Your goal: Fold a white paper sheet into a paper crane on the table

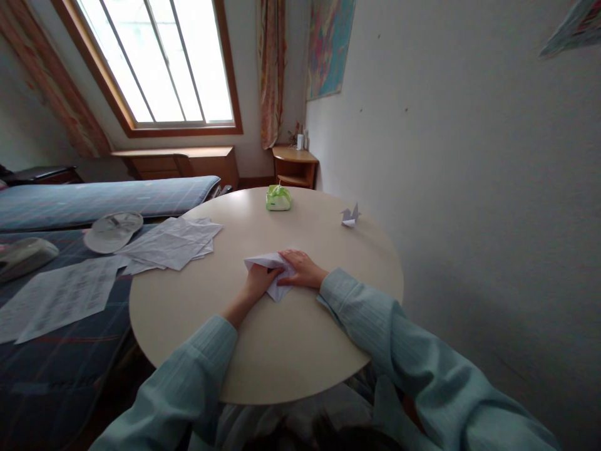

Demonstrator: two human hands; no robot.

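A folded sheet of white paper point(277, 292) is between my hands at the middle of the round table point(291, 351). My left hand point(261, 280) grips its left part, with the thumb reaching toward the right hand and the other fingers mostly hidden under a paper flap. My right hand point(300, 269) lies over the paper's right side, its fingers closed on the fold. One pointed end of the paper sticks out to the left and another toward me. Farther back on the right stands a folded paper bird point(350, 216), apart from both hands.
A green tissue pack point(278, 198) sits at the table's far edge. Creased white sheets point(176, 241) overlap the left edge, beside a printed sheet point(70, 300) and a white cap point(114, 230) on the plaid seat. A wall point(469, 188) rises close on the right.
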